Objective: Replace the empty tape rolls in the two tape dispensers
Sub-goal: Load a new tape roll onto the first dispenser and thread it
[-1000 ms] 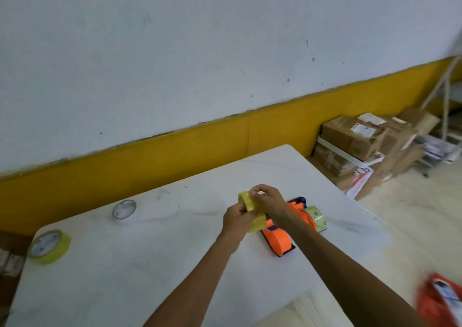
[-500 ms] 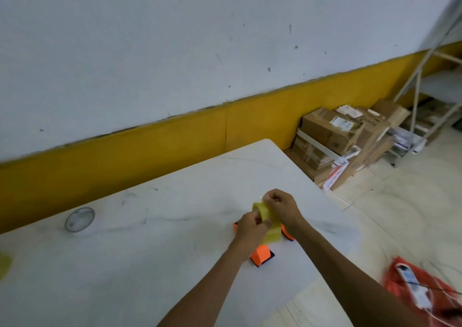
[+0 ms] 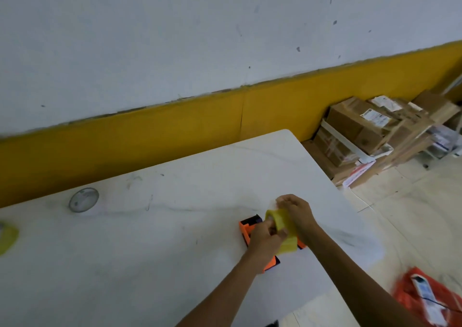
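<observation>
Both hands clamped on translucent yellow tape roll (image 3: pixel 283 229): left hand (image 3: pixel 265 239) grips its side, right hand (image 3: pixel 296 209) now pinches thin film edge, lifted higher than half second ago. Roll held above orange plastic tape dispenser (image 3: pixel 250 229) on white table (image 3: pixel 175 226). Likely freeing tape end before loading.

Soft daylight; motion blur (edges bowed)

tape roll (image 3: pixel 283 229) held above dispenser (image 3: pixel 246 229) on table (image 3: pixel 175 264); empty core (image 3: pixel 84 199) far left, boxes (image 3: pixel 362 131) right.
</observation>
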`<move>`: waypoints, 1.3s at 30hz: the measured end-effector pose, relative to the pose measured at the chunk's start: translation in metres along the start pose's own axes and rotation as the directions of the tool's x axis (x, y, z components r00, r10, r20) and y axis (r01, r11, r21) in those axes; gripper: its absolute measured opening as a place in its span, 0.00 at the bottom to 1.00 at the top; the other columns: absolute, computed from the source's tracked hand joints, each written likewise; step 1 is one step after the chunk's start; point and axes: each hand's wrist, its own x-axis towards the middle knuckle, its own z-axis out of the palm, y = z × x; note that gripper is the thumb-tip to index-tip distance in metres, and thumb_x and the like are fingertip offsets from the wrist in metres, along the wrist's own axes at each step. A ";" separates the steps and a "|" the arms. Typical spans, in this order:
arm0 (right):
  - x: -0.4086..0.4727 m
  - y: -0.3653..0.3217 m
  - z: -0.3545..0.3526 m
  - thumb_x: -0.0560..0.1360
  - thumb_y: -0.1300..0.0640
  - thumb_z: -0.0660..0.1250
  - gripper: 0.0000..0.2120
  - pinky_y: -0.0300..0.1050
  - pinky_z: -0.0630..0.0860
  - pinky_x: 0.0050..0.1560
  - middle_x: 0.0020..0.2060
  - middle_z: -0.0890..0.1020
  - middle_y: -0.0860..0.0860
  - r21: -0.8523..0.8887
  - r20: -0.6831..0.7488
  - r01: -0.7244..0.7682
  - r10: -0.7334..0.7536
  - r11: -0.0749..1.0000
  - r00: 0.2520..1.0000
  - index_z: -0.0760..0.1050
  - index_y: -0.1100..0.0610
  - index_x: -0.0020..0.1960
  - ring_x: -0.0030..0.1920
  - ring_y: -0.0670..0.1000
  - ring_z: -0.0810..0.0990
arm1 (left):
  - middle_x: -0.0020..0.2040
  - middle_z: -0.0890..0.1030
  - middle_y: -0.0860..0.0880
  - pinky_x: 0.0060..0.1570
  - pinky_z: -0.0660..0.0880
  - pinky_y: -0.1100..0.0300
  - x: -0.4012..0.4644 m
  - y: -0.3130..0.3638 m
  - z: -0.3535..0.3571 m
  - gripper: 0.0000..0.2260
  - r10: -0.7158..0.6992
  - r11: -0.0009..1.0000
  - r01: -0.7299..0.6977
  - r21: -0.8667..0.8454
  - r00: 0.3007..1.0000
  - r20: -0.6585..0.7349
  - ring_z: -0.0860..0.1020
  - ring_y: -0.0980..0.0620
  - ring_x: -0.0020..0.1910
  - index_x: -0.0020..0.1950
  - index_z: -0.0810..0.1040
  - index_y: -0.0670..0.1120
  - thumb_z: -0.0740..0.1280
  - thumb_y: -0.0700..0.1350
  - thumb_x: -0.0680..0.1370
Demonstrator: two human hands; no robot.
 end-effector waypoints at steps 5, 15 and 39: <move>0.022 -0.004 -0.019 0.72 0.65 0.66 0.09 0.45 0.77 0.43 0.38 0.83 0.52 0.069 0.103 -0.028 0.021 0.997 0.994 0.82 0.56 0.35 0.42 0.52 0.80 | 0.52 0.83 0.40 0.53 0.79 0.46 0.011 0.007 0.028 0.07 -0.024 1.000 0.022 -0.021 0.993 -0.113 0.81 0.43 0.53 0.54 0.80 0.47 0.67 0.46 0.77; 0.041 0.030 -0.021 0.73 0.64 0.66 0.10 0.56 0.77 0.54 0.39 0.83 0.55 -0.014 0.275 -0.116 0.115 0.993 0.954 0.81 0.57 0.35 0.45 0.56 0.79 | 0.39 0.80 0.43 0.33 0.71 0.65 0.007 -0.011 0.036 0.09 -0.104 0.986 0.157 0.060 0.850 -0.516 0.74 0.56 0.34 0.47 0.79 0.44 0.63 0.48 0.78; 0.024 0.044 0.015 0.74 0.65 0.65 0.07 0.42 0.76 0.28 0.35 0.77 0.56 0.044 0.291 -0.432 0.402 0.901 0.868 0.78 0.60 0.40 0.35 0.52 0.76 | 0.36 0.71 0.48 0.29 0.63 0.61 0.011 -0.026 -0.005 0.12 -0.390 0.901 0.424 -0.093 0.693 -0.606 0.68 0.51 0.35 0.35 0.70 0.47 0.55 0.39 0.78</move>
